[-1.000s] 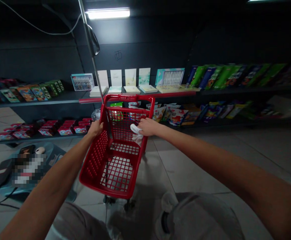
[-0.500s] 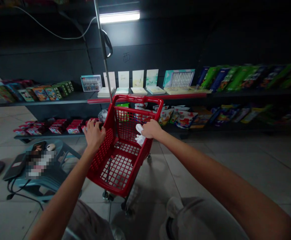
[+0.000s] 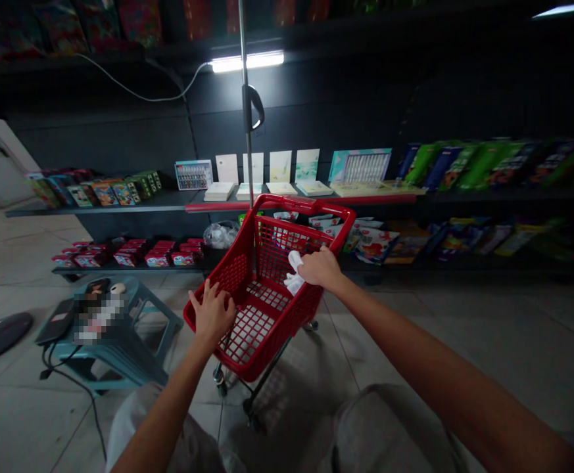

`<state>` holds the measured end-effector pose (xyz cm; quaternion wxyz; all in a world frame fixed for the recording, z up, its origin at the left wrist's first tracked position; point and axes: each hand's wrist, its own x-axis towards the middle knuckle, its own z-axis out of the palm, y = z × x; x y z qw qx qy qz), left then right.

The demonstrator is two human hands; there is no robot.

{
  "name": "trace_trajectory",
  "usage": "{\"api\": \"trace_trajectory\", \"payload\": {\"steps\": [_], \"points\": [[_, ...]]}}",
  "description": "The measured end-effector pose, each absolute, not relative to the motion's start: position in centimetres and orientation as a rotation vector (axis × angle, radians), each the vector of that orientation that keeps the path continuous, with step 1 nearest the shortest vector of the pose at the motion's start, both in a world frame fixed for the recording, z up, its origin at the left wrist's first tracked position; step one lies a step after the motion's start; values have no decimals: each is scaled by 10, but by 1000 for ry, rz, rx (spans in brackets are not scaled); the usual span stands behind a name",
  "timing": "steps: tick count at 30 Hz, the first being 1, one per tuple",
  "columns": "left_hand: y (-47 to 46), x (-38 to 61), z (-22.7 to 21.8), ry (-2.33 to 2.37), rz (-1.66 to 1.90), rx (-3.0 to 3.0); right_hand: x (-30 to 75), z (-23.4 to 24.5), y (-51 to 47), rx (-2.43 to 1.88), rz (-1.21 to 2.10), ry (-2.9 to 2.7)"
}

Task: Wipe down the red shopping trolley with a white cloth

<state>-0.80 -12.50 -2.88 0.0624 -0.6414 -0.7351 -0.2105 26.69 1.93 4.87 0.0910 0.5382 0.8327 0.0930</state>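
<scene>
Two bare hands well apart over a red shopping cart (image 3: 296, 315) in the head view: left hand (image 3: 212, 314) resting open on the cart's near rim, fingers spreading wide, forearm angling up from below; right hand (image 3: 320, 268) reaching forward on a long, outstretched arm, curling over the far rim and pinching a white cloth (image 3: 294, 274). Cart standing on a tiled floor (image 3: 415, 322), facing low shelves (image 3: 94, 209), just beside a teal stool (image 3: 166, 322).

Left hand (image 3: 212, 314) splayed, right hand (image 3: 321, 269) curled

Red mesh shopping cart (image 3: 306, 204), white cloth (image 3: 294, 276)
</scene>
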Motion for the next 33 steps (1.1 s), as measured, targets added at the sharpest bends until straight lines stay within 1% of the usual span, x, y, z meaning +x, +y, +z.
{"api": "trace_trajectory", "payload": {"steps": [4,10,17,22,24,27,29,30,31,32,33], "points": [[-107,-26,-25,-2133,-852,-1878,274,45,14,1734,335,2476],[-71,-42,-36,-2158,-740,-1918,278,42,12,1855,291,2407],[-42,-50,-35,-2189,-861,-1922,280,35,13,1886,335,2438],[-35,-53,-31,-2308,-867,-1907,275,41,17,1929,227,2370],[-37,-46,-21,-2321,-930,-1896,273,44,20,1930,201,2351],[-51,-14,16,-2240,-1207,-1942,273,43,25,1935,215,2329],[-76,25,41,-2176,-1559,-2048,272,41,28,1936,233,2333],[-97,47,45,-2117,-1775,-2148,272,39,29,1929,251,2348],[-127,71,40,-2037,-1985,-2299,271,38,29,1918,270,2368],[-164,95,23,-1978,-2132,-2484,271,37,30,1907,287,2386],[-210,117,-5,-1977,-2226,-2659,269,36,31,1902,295,2394]]}}
